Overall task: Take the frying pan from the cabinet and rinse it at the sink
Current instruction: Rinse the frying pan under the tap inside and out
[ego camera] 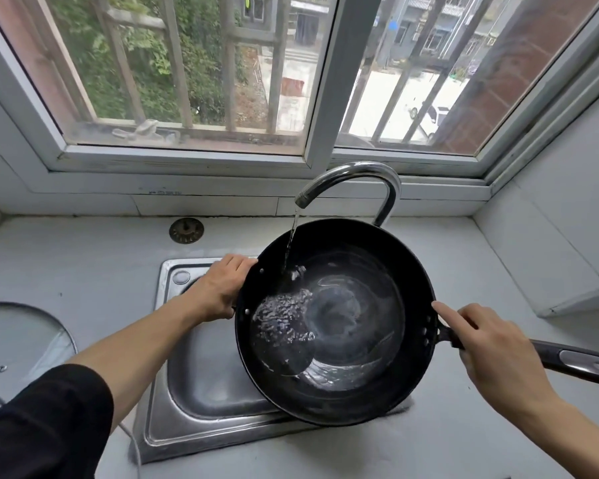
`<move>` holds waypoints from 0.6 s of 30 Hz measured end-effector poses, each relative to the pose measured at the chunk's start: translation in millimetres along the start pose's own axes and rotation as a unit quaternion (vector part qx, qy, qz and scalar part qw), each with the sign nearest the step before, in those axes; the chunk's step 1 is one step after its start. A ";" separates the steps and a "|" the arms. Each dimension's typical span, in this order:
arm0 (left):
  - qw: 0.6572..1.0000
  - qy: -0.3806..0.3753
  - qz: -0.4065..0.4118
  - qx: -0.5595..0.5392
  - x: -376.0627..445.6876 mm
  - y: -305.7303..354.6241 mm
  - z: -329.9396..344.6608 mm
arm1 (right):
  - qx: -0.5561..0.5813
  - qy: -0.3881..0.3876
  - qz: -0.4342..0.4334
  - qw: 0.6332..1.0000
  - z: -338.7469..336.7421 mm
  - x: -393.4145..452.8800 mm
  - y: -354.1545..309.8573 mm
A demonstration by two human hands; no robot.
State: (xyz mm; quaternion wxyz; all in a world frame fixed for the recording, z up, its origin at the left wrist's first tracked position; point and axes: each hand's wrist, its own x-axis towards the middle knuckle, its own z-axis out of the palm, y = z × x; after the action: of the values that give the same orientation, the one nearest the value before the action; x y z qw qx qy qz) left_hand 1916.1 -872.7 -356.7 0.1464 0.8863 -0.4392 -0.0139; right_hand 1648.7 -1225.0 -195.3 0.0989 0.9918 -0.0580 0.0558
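Black frying pan (336,323) over steel sink (194,382), tap (350,181) stream hitting inside. Left hand (218,288) grips pan's rim; right hand (498,354) grips its handle, forefinger extended.

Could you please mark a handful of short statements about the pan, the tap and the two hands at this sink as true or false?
1. Water runs from the faucet into the frying pan. True.
2. The left hand grips the pan's long handle. False: it holds the pan's left rim; the right hand grips the handle.
3. The pan is held over the steel sink. True.
4. The pan is dry inside. False: water pools in it.
5. A sink strainer sits in the pan. False: it lies on the countertop behind the sink.
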 end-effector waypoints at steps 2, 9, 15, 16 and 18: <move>1.000 0.014 -0.002 0.017 0.5 -2.4 -8.6 | 0.012 0.012 0.002 1.000 5.3 2.5 -2.2; 0.995 0.058 -0.019 0.075 5.5 -7.5 -31.7 | 0.026 0.071 -0.002 0.997 15.2 19.8 -9.2; 0.990 0.079 -0.059 0.103 15.8 -16.2 -36.8 | 0.019 0.119 0.003 0.993 20.6 36.3 -12.0; 0.989 0.083 -0.064 0.106 17.3 -17.0 -36.2 | 0.018 0.124 0.001 0.992 21.4 38.6 -12.7; 0.986 0.095 -0.073 0.114 19.8 -17.4 -34.7 | 0.014 0.133 -0.005 0.991 23.1 41.8 -13.9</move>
State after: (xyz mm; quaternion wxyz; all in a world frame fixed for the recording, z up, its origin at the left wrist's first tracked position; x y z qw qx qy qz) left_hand 1947.1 -869.6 -326.2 0.0839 0.9241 -0.3562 0.1098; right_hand 1694.0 -1220.5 -215.3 0.0918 0.9773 -0.0383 0.1871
